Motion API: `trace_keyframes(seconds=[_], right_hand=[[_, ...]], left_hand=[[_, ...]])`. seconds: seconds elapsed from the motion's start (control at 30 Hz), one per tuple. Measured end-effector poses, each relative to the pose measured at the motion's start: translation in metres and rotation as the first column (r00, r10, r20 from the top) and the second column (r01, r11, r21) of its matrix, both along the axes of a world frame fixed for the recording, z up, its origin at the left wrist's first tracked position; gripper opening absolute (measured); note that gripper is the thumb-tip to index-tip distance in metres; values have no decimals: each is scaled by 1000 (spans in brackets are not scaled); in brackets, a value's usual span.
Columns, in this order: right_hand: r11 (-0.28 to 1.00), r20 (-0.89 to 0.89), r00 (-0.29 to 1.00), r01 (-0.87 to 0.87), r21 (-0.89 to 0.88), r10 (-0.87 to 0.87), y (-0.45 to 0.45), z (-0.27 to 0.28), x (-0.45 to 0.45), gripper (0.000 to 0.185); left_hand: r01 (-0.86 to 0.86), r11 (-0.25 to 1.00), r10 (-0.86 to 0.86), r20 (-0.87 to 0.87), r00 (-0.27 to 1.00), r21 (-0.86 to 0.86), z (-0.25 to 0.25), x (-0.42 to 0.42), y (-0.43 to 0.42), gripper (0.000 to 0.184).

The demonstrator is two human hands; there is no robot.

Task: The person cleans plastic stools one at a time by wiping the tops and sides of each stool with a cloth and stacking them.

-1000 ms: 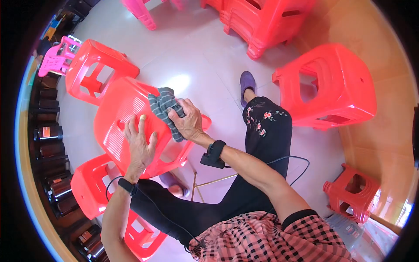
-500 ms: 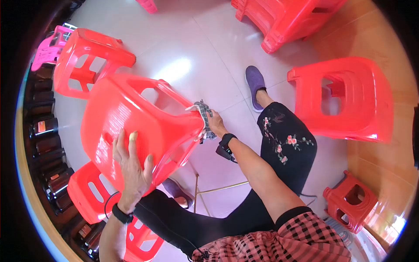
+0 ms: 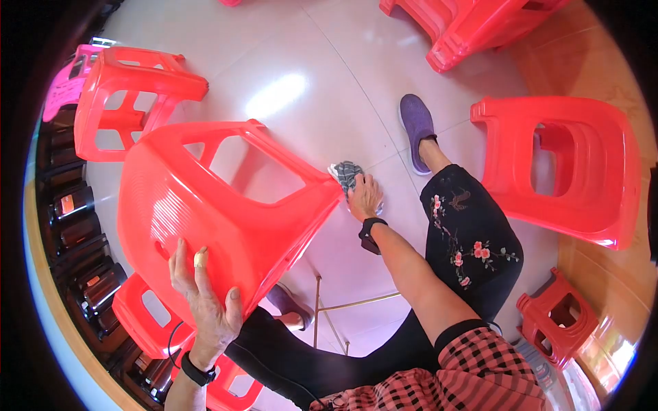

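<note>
A red plastic stool (image 3: pixel 199 185) lies tilted in front of me, its seat facing left and its legs pointing right. My left hand (image 3: pixel 209 298) rests on the seat with fingers spread, and one finger has a yellowish wrap. My right hand (image 3: pixel 365 197) is closed around a crumpled grey checked cloth (image 3: pixel 348 175) at the end of a stool leg. The cloth touches the leg's tip or lies right beside it. Dark bands sit on both wrists.
More red stools stand around: one at far left (image 3: pixel 137 96), one at right (image 3: pixel 558 168), one at top right (image 3: pixel 473 27), a small one (image 3: pixel 556 316) at lower right. Dark jars (image 3: pixel 96 284) line the left edge. My purple shoe (image 3: pixel 416 127) is on the tiled floor.
The stool has turned slightly, so its side opening shows wider. My right hand and the cloth have shifted right to the leg's end. My left hand stays on the seat.
</note>
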State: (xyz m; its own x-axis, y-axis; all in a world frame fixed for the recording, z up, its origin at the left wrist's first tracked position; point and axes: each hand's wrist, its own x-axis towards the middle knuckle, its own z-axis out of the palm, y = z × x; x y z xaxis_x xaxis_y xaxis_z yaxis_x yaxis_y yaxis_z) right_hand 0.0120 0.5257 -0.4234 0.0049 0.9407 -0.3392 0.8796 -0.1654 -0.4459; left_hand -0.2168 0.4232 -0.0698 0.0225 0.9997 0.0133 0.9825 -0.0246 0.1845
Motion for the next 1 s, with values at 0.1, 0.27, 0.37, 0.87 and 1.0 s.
trace_keyframes(seconds=[0.1,0.27,0.37,0.87,1.0], right_hand=[[954,-232,931,248,-170,-283,10,-4,-18,40],[984,-483,866,52,-172,-130,39,23,-14,48],[951,-634,756,-53,-305,-162,54,88,-16,48],[903,-770,514,-22,430,379,-10,312,-54,38],[866,-735,653,247,434,183,-39,233,-59,38]], left_hand=[[-28,1000,28,0,1000,-13,4,5,1,61],[-51,999,52,56,997,-6,4,8,5,59],[-56,997,53,58,997,50,2,7,7,61],[-4,963,-2,24,1000,271,-13,5,12,58],[-21,968,15,27,1000,249,-13,5,10,59]])
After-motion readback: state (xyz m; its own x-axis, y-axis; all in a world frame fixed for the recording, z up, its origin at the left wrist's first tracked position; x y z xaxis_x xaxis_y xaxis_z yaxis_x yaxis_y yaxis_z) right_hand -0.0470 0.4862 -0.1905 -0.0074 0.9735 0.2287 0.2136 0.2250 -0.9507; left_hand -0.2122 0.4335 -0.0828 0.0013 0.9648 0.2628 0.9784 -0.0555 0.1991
